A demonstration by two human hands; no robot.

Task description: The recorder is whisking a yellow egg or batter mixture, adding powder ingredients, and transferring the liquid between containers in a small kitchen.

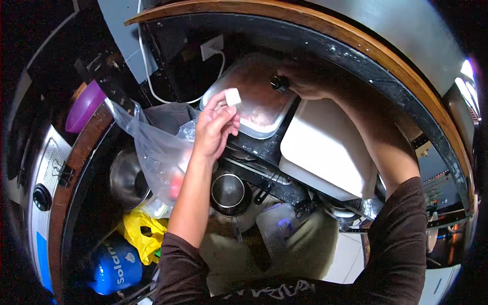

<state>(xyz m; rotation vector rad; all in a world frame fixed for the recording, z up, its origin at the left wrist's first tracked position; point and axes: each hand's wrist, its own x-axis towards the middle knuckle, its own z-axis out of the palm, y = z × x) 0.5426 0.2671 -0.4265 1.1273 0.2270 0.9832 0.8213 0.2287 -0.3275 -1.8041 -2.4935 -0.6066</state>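
Note:
Between its thumb and fingers, my left hand [217,126] holds up a small white block [233,97]. Just behind it is a clear plastic container [263,129] with pale contents, on a dark shelf. My right hand [309,82] lies in shadow over the container's far right part, its fingers at a small black object [280,83]; whether they grip it I cannot tell. A large white box [324,148] stands under my right forearm. By my left forearm hangs a clear plastic bag [156,152] with something red inside.
Below are a round metal pot [228,190], an empty-looking plastic tub [275,221], a steel bowl [127,179], a yellow plastic bag [143,232] and a blue gas cylinder [118,267]. A purple bowl [85,108] sits at left. A white cable [146,68] runs to a wall outlet [212,47].

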